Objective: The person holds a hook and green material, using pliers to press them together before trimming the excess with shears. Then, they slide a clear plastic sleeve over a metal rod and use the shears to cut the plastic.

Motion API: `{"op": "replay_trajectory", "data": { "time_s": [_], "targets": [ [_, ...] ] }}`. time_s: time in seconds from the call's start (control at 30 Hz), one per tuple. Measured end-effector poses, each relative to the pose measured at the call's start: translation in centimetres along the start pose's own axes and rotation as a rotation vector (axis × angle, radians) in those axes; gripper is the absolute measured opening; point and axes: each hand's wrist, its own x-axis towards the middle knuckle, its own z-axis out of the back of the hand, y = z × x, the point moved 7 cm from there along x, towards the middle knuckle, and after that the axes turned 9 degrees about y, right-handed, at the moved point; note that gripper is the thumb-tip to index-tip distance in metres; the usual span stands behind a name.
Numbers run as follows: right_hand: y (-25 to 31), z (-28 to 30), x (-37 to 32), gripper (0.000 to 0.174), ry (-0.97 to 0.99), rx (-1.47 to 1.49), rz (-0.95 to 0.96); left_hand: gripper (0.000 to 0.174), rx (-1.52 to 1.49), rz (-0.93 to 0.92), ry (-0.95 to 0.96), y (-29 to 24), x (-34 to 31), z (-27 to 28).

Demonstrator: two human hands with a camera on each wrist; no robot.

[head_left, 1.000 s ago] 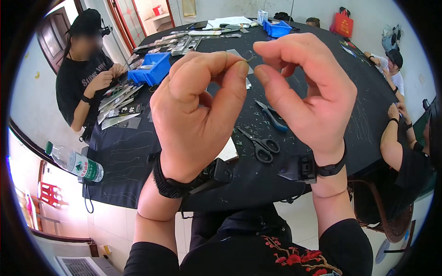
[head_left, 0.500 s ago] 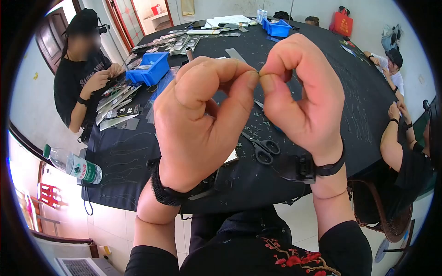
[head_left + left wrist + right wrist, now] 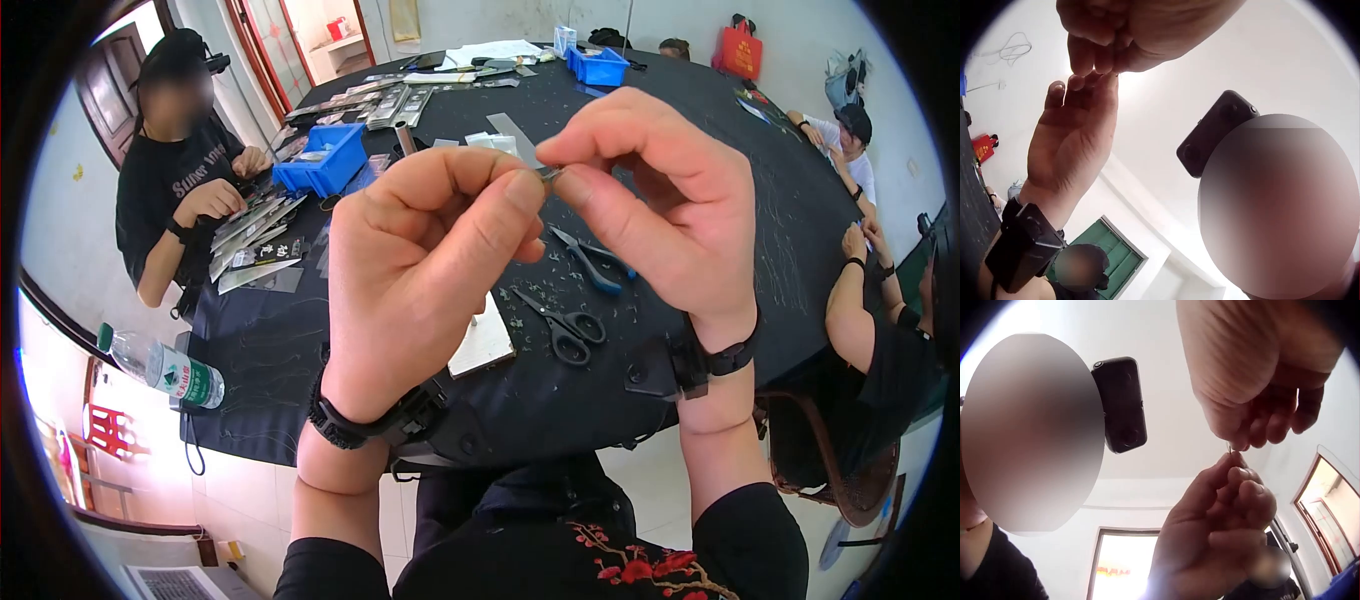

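Observation:
Both hands are raised over the black table, fingertips meeting in front of me. Between thumb and index finger my left hand (image 3: 425, 270) pinches one end of a tiny, thin, hook-like piece (image 3: 548, 172). My right hand (image 3: 670, 210) holds the other end between its thumb and index tips. The right wrist view shows only a sliver of the hook-like piece (image 3: 1230, 448) between the two hands; the fingertips hide most of it. Below the hands lie blue-handled pliers (image 3: 597, 268), black scissors (image 3: 570, 332) and a white block (image 3: 485, 343).
Green clippings and fine strands are scattered over the black table (image 3: 690, 390). A water bottle (image 3: 175, 375) leans at the left edge. A blue bin (image 3: 325, 160) and flat packets (image 3: 255, 240) lie near a seated person (image 3: 180, 170). Other people sit at the right.
The right hand has come in to meet the left fingertips, and the thin piece now sits between both. Both hands have dropped slightly, and the pliers show again.

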Motion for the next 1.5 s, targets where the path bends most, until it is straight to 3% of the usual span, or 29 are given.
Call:
{"op": "replay_trajectory", "data": {
  "time_s": [0.23, 0.8, 1.0, 1.13, 1.27, 1.33, 1.4, 1.5],
  "targets": [
    [0.0, -0.1, 0.0, 0.008, -0.01, 0.005, -0.035, 0.019, -0.101, 0.097, 0.029, 0.4, -0.1, -0.1],
    [0.2, -0.2, 0.1, 0.01, -0.006, 0.031, -0.06, 0.017, -0.069, 0.079, 0.088, 0.4, 0.2, 0.0],
    [0.2, -0.3, 0.2, 0.009, -0.054, 0.046, -0.071, 0.018, -0.207, 0.051, 0.133, 0.0, 0.0, -0.1],
    [0.8, -0.1, 0.0, 0.011, -0.055, 0.009, 0.018, 0.013, -0.138, 0.112, 0.044, 0.4, -0.3, 0.2],
    [1.0, 0.0, 0.2, 0.014, -0.037, -0.046, 0.101, 0.011, -0.216, 0.057, 0.032, 0.9, 0.2, 0.4],
    [1.2, 0.1, 0.3, 0.016, -0.056, -0.086, 0.126, 0.011, -0.349, 0.131, 0.079, 1.5, 0.1, 0.1],
    [2.0, 0.3, 0.2, 0.014, -0.088, -0.305, 0.241, 0.01, -0.328, 0.122, 0.063, 1.5, 0.2, 0.0],
    [1.9, 0.2, 0.3, 0.015, -0.107, -0.342, 0.255, 0.01, -0.263, 0.11, 0.045, 1.7, 0.2, 0.3]
  ]
}}
